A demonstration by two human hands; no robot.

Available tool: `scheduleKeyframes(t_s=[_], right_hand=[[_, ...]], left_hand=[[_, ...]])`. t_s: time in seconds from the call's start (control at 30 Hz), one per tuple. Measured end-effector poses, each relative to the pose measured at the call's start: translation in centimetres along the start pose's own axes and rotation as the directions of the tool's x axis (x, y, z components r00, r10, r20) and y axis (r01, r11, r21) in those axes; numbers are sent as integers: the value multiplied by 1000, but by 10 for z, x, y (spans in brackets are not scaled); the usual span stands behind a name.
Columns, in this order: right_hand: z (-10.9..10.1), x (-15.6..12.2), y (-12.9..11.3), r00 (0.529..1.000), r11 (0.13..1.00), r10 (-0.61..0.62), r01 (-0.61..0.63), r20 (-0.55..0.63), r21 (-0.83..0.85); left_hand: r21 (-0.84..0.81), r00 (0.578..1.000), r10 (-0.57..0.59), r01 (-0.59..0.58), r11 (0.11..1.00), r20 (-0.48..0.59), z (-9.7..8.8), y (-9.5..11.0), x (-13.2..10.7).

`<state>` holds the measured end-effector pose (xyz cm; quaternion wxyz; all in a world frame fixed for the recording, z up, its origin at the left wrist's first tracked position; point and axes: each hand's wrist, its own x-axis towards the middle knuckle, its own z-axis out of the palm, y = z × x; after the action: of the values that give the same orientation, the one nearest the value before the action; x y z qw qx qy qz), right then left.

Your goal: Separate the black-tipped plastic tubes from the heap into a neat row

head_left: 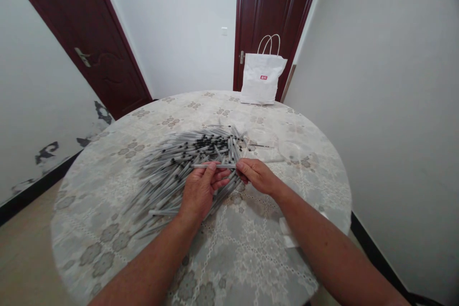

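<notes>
Pen barrel (215,166) spans both fingertips, left hand (201,189) and right hand (256,175) pinching its ends above the pen pile (179,162).

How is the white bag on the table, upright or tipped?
Upright: the bag stands on its base at the table's far edge, handles up.

This looks like a plain room in a home: a round table (251,258) under a lace-patterned tablecloth (107,244), two dark red panelled doors (272,9) with lever handles, white plastered walls, scuffed paint (46,152) near the skirting, and a white paper carrier bag (261,79).
</notes>
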<state>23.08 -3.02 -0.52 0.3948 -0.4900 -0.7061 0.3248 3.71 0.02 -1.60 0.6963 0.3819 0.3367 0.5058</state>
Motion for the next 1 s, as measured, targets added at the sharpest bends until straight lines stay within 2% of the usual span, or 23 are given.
scheduleKeyframes(t_s=[0.2, 0.33, 0.67, 0.77, 0.9, 1.0], right_hand=[[1, -2, -2, 992, 980, -124, 116, -38, -165], [2, -1, -1, 986, 965, -152, 132, -73, -225], [3, -2, -3, 973, 930, -227, 209, -26, -304], [2, -2, -2, 979, 946, -201, 185, -35, -267], [2, -1, 3, 997, 989, -71, 69, -8, -134], [3, 1, 7, 1000, 998, -5, 5, 10, -64]], left_hand=[[-3, 1000, 19, -19, 1000, -8, 0, -2, -2], [6, 999, 26, -26, 1000, -20, 0, -2, -2], [-33, 999, 43, -43, 999, 0, 3, -1, -5], [-12, 997, 68, -68, 998, 38, 4, -2, -6], [47, 991, 94, -99, 994, 92, 4, -3, -7], [86, 991, 106, -114, 990, 85, 4, -4, -7]])
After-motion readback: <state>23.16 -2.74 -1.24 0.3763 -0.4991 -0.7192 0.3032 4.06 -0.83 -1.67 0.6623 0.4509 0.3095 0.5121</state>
